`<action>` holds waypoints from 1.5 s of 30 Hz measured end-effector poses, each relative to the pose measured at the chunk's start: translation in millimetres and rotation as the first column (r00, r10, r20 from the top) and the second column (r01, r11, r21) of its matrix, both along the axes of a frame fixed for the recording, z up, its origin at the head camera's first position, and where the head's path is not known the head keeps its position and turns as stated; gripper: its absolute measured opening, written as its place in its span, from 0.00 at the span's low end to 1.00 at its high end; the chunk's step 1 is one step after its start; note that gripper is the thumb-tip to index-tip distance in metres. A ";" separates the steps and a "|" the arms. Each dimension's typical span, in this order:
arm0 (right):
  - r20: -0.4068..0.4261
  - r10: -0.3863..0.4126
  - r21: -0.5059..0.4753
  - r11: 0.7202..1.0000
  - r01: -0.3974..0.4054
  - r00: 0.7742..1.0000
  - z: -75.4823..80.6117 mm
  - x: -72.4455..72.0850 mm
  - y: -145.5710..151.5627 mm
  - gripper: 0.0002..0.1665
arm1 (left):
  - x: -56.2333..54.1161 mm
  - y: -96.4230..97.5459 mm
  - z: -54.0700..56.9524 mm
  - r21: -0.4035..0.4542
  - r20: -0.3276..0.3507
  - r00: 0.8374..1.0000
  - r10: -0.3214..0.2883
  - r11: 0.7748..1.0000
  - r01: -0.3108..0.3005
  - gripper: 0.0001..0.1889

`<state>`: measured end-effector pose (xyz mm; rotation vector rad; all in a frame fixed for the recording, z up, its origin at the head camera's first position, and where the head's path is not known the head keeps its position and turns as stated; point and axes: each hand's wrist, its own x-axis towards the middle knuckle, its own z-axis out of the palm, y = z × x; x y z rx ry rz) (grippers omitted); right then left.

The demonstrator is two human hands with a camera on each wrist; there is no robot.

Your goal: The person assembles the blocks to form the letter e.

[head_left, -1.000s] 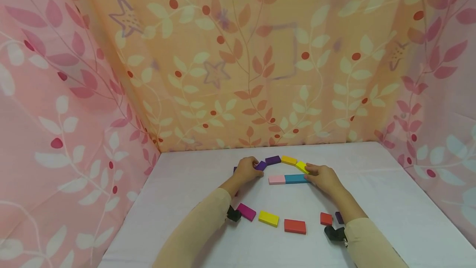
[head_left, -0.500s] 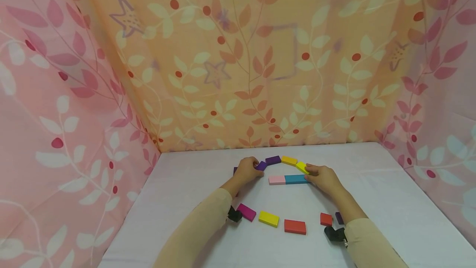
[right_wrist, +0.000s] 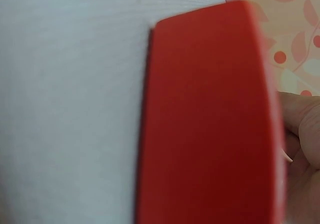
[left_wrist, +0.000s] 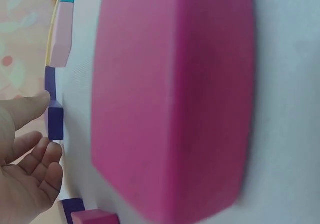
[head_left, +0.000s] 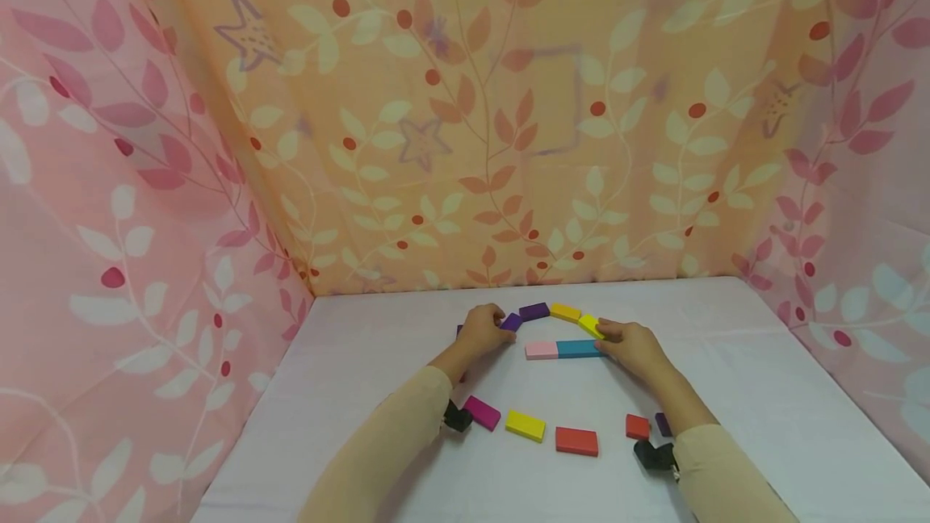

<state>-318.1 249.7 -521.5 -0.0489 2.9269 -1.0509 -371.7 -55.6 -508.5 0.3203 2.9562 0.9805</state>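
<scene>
My left hand (head_left: 483,333) pinches a purple block (head_left: 512,322) at the left part of an arc of blocks. In the left wrist view the thumb is at one end of this purple block (left_wrist: 56,123) and curled fingers at the other. My right hand (head_left: 634,347) has its fingertips round the lower end of the bright yellow block (head_left: 590,325). Its thumb overlaps the end of a blue block (head_left: 577,349), which lies beside a pink block (head_left: 541,351) under the arc. A dark purple block (head_left: 534,311) and an orange-yellow block (head_left: 565,312) form the arc's top.
Nearer on the white table (head_left: 349,394) lie a magenta block (head_left: 482,413), a yellow block (head_left: 525,425), a red block (head_left: 576,441), a smaller red block (head_left: 637,426) and a dark purple block (head_left: 663,424) beside the right wrist. Patterned curtains (head_left: 472,144) stand behind.
</scene>
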 end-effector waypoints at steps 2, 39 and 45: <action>0.001 0.002 0.000 1.000 -0.002 1.000 0.4 0.0 0.2 0.32 | -0.5 -1.0 1.5 0.006 0.010 1.000 0.009 1.000 -0.009 0.25; 0.021 0.001 0.009 1.000 -0.001 1.000 3.4 0.4 0.1 0.32 | 21.6 -84.4 27.6 0.199 -0.014 0.999 -0.043 0.979 0.044 0.23; 0.028 -0.002 0.007 1.000 0.001 1.000 1.0 -0.5 0.3 0.33 | 25.6 -95.9 21.9 0.210 0.026 0.999 -0.026 0.977 0.020 0.28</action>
